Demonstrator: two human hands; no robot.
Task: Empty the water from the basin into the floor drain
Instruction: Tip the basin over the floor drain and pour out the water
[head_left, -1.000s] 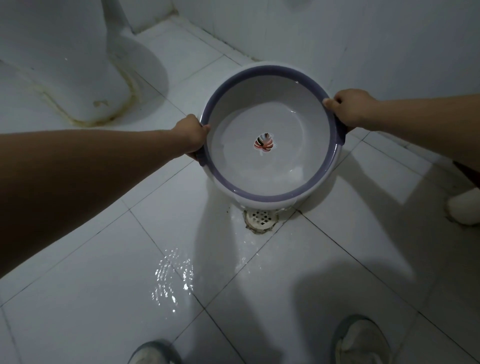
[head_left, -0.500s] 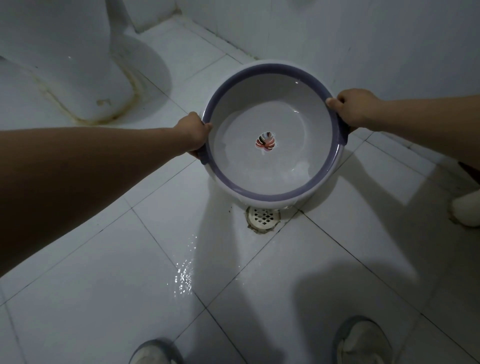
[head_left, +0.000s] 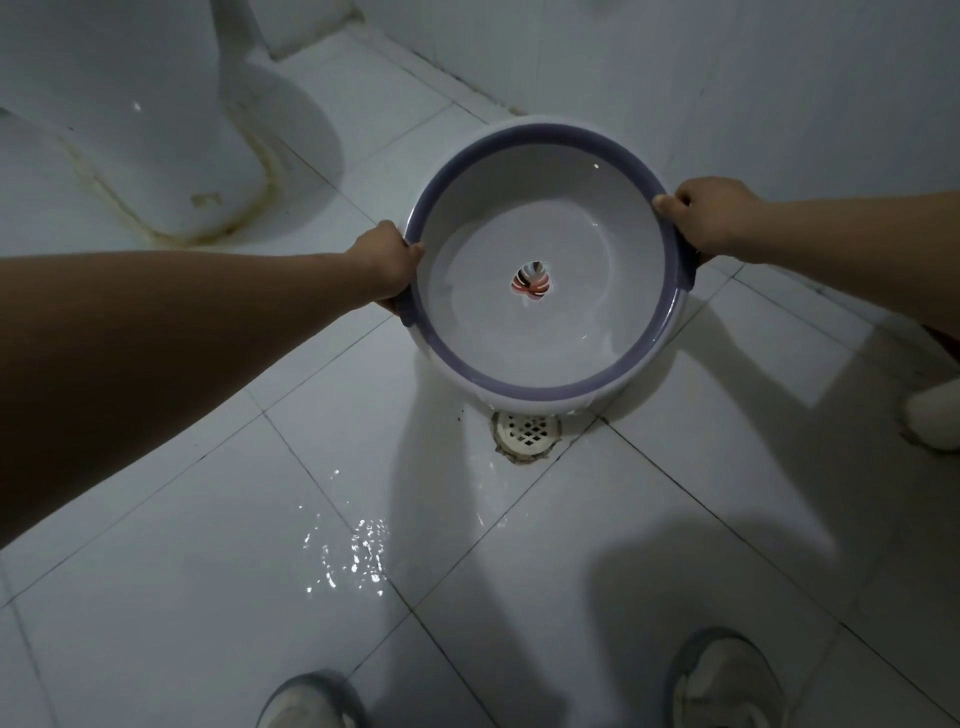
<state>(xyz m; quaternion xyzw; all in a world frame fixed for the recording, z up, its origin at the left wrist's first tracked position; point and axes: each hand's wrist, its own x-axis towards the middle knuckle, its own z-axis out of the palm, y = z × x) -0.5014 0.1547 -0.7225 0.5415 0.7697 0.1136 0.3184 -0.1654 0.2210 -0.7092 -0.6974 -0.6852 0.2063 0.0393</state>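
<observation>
**Change:** Over the last second the basin (head_left: 519, 387) has risen slightly clear of the floor drain (head_left: 527, 431). The drain grille now shows almost whole, just below the near lip. The wet glints (head_left: 358, 551) on the floor (head_left: 156, 597) have spread toward the person.

**Judgement:** Emptying is under way. A shallow layer of water (head_left: 545, 343) remains between the two grips, and no stream is clearly visible.

**Pose:** Both arms reach forward.
- The left hand (head_left: 387, 265) grips the left rim, thumb on top and fingers curled beneath.
- The right hand (head_left: 711, 218) grips the opposite rim the same way.
- The basin hangs between the grips, apparently tilted toward the person, with its near lip above the drain.
</observation>
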